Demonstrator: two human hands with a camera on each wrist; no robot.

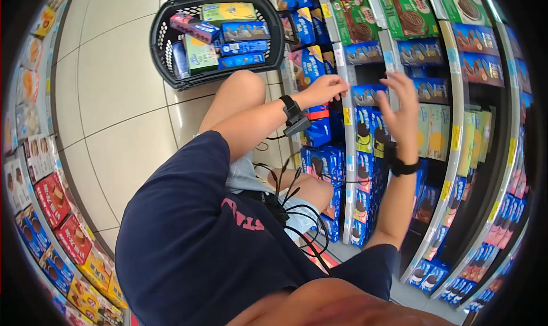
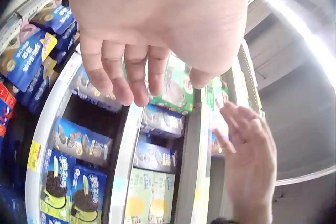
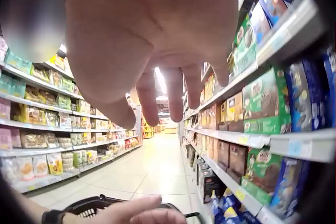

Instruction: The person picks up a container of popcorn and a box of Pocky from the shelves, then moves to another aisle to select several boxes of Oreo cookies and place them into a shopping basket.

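My left hand (image 1: 326, 90) is at the front edge of a snack shelf, its fingers loosely bent and nothing in them. To its right, my right hand (image 1: 402, 103) is raised in front of the shelves with fingers spread, also holding nothing. Between the two hands shows a blue box of dark sandwich cookies (image 1: 368, 94). Beneath it stand blue cookie boxes with green fronts (image 2: 56, 182). In the left wrist view, pale green boxes with a yellow circle (image 2: 150, 198) are below the hands. The fingers of both hands point toward the shelves or aisle, each palm bare.
A black shopping basket (image 1: 165, 69) with several cookie boxes in it is on the tiled floor (image 1: 108, 98) beside my knee. Green cookie boxes (image 1: 405, 12) fill the shelves farther along. Black cables (image 1: 291, 206) loop over my lap. Another stocked shelf (image 1: 51, 212) lines the left side.
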